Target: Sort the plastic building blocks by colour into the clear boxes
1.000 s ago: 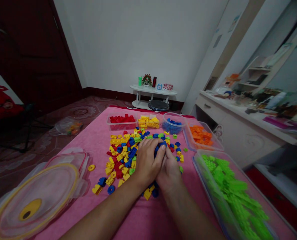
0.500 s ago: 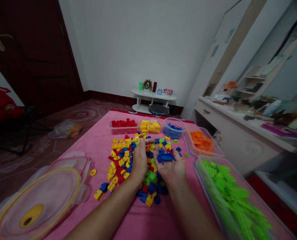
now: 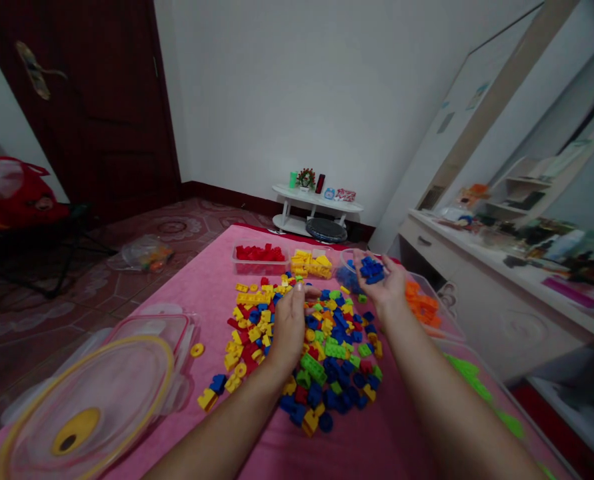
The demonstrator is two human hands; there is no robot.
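Blue building blocks (image 3: 371, 269) lie in the upturned palm of my right hand (image 3: 389, 287), its fingers loosely curled around them. That hand is raised in front of the round clear tub of blue blocks (image 3: 345, 277) and partly hides it. My left hand (image 3: 291, 320) stands on edge over the pile of mixed blocks (image 3: 337, 360), fingers stretched out and nothing visible in it. Red, yellow, blue and green blocks spread around and between both hands on the pink cloth (image 3: 187, 287).
Behind the pile stand tubs of red blocks (image 3: 261, 260) and yellow blocks (image 3: 311, 264). Orange blocks (image 3: 423, 304) and green blocks (image 3: 469, 377) fill tubs along the right, partly behind my right arm. Clear lids (image 3: 121, 373) lie stacked at the left.
My right hand has moved up and to the right with the blue blocks, from over the pile to the round tub. My left hand stays over the pile. The view has shifted slightly.
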